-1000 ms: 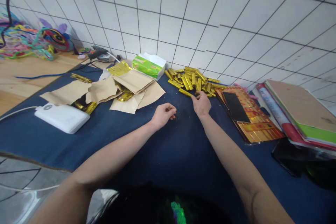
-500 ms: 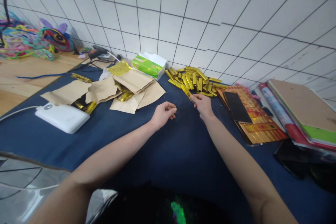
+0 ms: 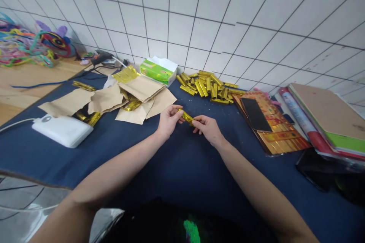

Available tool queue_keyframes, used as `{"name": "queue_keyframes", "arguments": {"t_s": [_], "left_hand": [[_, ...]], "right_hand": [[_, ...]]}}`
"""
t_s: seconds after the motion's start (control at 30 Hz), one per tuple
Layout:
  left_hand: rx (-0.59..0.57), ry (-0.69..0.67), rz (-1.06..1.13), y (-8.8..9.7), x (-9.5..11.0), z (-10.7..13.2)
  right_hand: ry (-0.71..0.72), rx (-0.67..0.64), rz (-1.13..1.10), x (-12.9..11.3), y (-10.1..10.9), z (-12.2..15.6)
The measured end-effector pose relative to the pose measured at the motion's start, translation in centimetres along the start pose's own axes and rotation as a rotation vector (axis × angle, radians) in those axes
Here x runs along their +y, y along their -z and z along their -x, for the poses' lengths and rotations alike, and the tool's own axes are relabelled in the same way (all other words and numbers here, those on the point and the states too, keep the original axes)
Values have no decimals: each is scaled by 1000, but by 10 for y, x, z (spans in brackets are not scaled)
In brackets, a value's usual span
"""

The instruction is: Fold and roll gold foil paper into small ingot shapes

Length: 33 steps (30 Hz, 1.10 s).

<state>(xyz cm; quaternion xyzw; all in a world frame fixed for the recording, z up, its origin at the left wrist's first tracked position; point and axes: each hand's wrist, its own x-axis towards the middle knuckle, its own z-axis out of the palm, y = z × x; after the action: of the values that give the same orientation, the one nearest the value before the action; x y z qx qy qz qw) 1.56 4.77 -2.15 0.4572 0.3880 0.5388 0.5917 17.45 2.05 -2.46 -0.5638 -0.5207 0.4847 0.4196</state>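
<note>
Between my two hands is a small folded strip of gold foil paper point(image 3: 186, 116), held above the dark blue cloth point(image 3: 188, 167). My left hand point(image 3: 169, 120) pinches its left end between thumb and fingers. At the other end, the thumb and fingers of my right hand point(image 3: 207, 128) are closed on it. A pile of similar gold foil pieces point(image 3: 211, 85) lies behind my hands, against the tiled wall. Left of my left hand are torn brown paper sheets point(image 3: 142, 87), with more gold foil point(image 3: 132, 103) showing between them.
A green tissue pack point(image 3: 158, 70) stands by the wall. At left lie a white power bank point(image 3: 62, 131) with a cable and a glue gun point(image 3: 99, 57). To the right, a dark phone point(image 3: 256, 114) rests on red-gold packets point(image 3: 281, 136), beside stacked notebooks point(image 3: 327, 112).
My right hand has drawn one gold foil piece from the pile toward me. My left hand has moved slightly up and closed on its other end.
</note>
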Motion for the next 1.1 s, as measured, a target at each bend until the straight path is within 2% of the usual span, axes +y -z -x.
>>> {"name": "queue_keyframes", "arguments": {"t_s": [0.23,0.43,0.73,0.83,0.93,1.0,1.1], "left_hand": [[-16,-47,-69,3,-2,-1],[-90,-21,-68,2,1,0],[-69,2,-86,1,-1,2],[-28,-6,-82,1,-3,1],[32,24,-55,1,-5,-1],[33,53,-79,0,-6,-1],[-4,56,-151,-1,-7,-1]], "right_hand": [[92,-66,20,4,-3,6],[26,-81,-4,1,4,5],[37,-69,-35,1,5,5],[49,-30,-32,2,5,4],[48,97,-55,2,9,-1],[26,184,-114,2,13,-8],[-34,233,-222,-1,21,-24]]}}
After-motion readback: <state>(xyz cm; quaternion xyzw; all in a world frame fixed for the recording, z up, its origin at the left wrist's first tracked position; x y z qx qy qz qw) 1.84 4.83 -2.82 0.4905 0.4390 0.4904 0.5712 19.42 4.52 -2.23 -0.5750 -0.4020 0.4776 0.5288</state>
